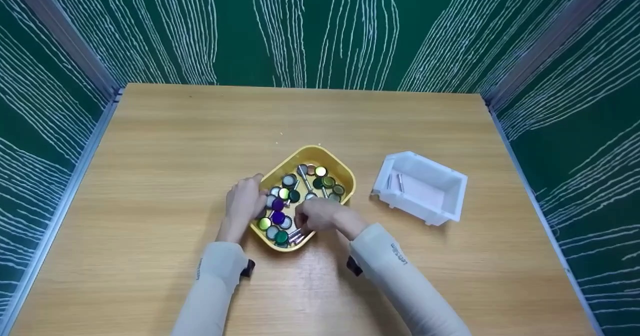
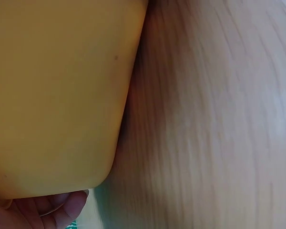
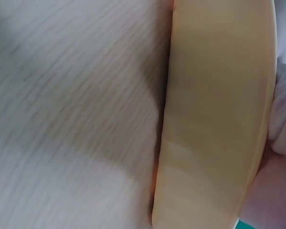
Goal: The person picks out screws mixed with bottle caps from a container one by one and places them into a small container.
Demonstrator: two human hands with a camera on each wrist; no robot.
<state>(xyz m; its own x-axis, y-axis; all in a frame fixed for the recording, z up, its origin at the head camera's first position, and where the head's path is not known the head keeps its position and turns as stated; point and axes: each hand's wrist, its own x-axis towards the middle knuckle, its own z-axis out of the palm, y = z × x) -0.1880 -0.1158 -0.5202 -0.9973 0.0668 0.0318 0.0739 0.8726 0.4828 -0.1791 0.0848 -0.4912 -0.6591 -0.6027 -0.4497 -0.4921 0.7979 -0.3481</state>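
In the head view, a yellow box (image 1: 312, 154) stands on the bench (image 1: 175, 141), near the middle, and a white box (image 1: 425, 192) stands to the right, apart from it. The yellow box holds many bottle caps (image 1: 277, 205), mixed with silver bolts (image 1: 296, 236). In the white box lie two thin metal pieces (image 1: 400, 182), towards its left end. The left hand (image 1: 243, 199) is clamped on the left rim of the yellow box. The right hand (image 1: 322, 215) reaches over the near right rim, with bent fingers, just beside some bolts at the near corner. Whether it pinches one of them, I cannot tell, because the hand covers this place.

In the left wrist view, the outer wall of the yellow box fills the left part, and bent fingers of the left hand show at its edge.

In the right wrist view, the same box shows its outer wall, and a part of the right hand is beyond the rim; its fingertips are hidden.

I judge that the step in hand is picking bolts from among the caps. The next move seems to call for a firm pinch on one bolt, while the left hand steadies the box
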